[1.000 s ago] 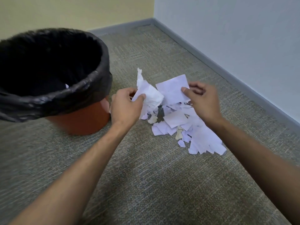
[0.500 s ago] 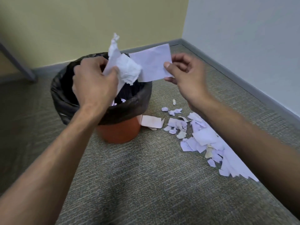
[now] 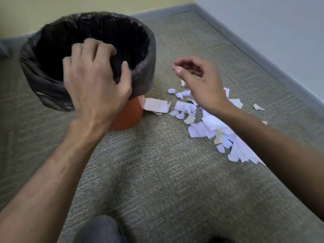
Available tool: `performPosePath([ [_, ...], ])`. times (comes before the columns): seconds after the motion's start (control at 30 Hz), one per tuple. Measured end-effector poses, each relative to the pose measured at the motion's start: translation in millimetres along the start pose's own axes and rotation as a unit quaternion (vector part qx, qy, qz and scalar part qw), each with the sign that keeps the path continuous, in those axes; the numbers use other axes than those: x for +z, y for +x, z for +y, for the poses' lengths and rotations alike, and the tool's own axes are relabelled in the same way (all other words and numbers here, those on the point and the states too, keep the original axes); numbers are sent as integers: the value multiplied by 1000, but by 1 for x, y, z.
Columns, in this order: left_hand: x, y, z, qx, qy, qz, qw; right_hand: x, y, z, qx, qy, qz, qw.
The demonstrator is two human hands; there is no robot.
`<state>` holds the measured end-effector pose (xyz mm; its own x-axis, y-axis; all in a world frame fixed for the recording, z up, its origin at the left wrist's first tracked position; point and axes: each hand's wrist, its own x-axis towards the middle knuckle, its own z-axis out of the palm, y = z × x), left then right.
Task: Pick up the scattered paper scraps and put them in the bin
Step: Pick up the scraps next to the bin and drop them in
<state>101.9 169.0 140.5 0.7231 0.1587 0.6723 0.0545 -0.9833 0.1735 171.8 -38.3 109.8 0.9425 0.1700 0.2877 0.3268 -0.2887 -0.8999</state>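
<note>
Head view. An orange bin (image 3: 126,114) lined with a black plastic bag (image 3: 143,74) stands on grey-green carpet (image 3: 166,181) near the corner of the room. The bag is folded down over the rim and covers most of the outer wall; only the lower orange part shows. The inside of the bin is dark and its contents cannot be made out.

The left hand (image 3: 94,81) is over the near side of the bin's mouth, back of the hand up, fingers loosely curled and spread. No paper is visible in it; the palm side is hidden, so whether anything sits under the fingers cannot be told.

The right hand (image 3: 198,81) is to the right of the bin, above the floor, fingers loosely bent with thumb and forefinger tips close together. Nothing is seen between them. The two hands are apart.

The paper scraps (image 3: 210,127), white and pale lilac, lie on the carpet to the right of the bin, strung out in a band running toward the lower right, partly under the right forearm. One larger flat scrap (image 3: 156,105) lies just beside the bin's base. A lone scrap (image 3: 257,107) lies apart nearer the grey skirting board (image 3: 263,55).

No brand, label or legible writing shows on the bin, bag or scraps.

A dark-clothed knee (image 3: 100,228) shows at the bottom edge.
</note>
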Motion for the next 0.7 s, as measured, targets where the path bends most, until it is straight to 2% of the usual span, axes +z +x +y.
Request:
performPosePath([
  [0.07,8,-20,18,71,-40,11,997,-30,-21,25,16,-59,-2,998],
  [0.13,22,-41,38,107,-75,-11,991,-63,-41,48,31,-127,-8,991],
  [0.27,52,-82,81,111,-115,-113,981,-123,-82,90,56,-263,-20,963],
  [0.43,86,-124,120,131,-132,-224,957,-173,-127,131,94,-378,-53,919],
  [0.7,127,-169,162,170,-122,-337,918,-200,-169,162,191,-462,-87,862],
])
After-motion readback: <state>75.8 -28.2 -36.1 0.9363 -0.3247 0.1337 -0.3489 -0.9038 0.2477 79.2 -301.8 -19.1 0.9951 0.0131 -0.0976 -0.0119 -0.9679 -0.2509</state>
